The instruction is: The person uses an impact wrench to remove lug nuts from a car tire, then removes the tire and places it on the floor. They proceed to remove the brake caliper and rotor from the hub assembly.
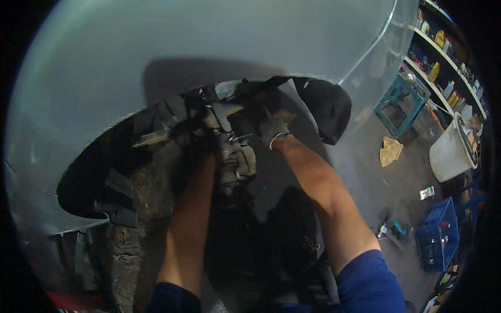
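Both my arms reach into the open wheel arch (122, 117) of a grey car, where no wheel is fitted. A brake caliper (244, 160) with rusty, dusty metal parts sits between my forearms. My right hand (274, 129), in a grey work glove, is deep in the arch, to the right of and above the caliper. Its fingers fade into shadow, so their hold cannot be seen. My left hand (203, 140) is in the dark just left of the caliper, its fingers hidden behind the suspension parts.
A black liner (334, 109) lines the arch's right end. Several nuts (311, 243) lie low between my arms. To the right are a teal stool-like frame (399, 107), a yellowish rag (390, 151), a white bucket (450, 154), a blue crate (436, 242), a teal power tool (399, 228) and shelves (436, 41) of bottles.
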Demonstrator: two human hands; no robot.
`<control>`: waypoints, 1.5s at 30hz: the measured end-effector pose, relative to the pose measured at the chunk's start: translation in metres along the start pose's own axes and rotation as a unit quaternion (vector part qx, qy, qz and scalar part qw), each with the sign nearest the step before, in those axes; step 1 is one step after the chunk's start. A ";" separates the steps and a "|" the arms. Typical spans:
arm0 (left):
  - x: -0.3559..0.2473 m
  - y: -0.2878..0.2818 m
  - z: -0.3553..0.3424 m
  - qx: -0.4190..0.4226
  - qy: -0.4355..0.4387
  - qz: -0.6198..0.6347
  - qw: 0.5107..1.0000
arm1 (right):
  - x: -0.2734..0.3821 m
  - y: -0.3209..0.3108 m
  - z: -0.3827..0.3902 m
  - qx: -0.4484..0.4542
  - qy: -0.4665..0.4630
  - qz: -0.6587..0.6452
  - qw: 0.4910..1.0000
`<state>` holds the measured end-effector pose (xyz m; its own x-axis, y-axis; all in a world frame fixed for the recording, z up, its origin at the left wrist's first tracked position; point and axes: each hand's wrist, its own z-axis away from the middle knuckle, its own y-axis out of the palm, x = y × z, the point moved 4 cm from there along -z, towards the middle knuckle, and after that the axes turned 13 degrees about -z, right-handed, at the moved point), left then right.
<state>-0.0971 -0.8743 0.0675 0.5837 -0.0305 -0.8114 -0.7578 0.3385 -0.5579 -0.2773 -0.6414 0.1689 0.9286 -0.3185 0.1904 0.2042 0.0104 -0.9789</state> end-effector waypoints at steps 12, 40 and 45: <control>-0.048 0.009 0.012 -0.037 0.114 -0.079 0.990 | -0.021 0.021 0.018 -0.149 0.080 -0.216 0.962; -0.393 0.035 0.765 0.645 -0.150 -0.074 0.745 | 0.024 -0.265 0.815 -0.160 0.630 -0.659 0.378; -0.515 0.059 0.940 0.774 -0.129 -0.130 0.606 | 0.042 -0.376 0.867 -0.321 0.526 -0.730 0.294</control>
<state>-0.1687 0.0451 0.6163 0.8017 -0.1919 -0.5660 0.4351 0.8367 0.3326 -0.0462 0.1633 0.6101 -0.6835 0.3418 0.6450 -0.2681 -0.9394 0.2138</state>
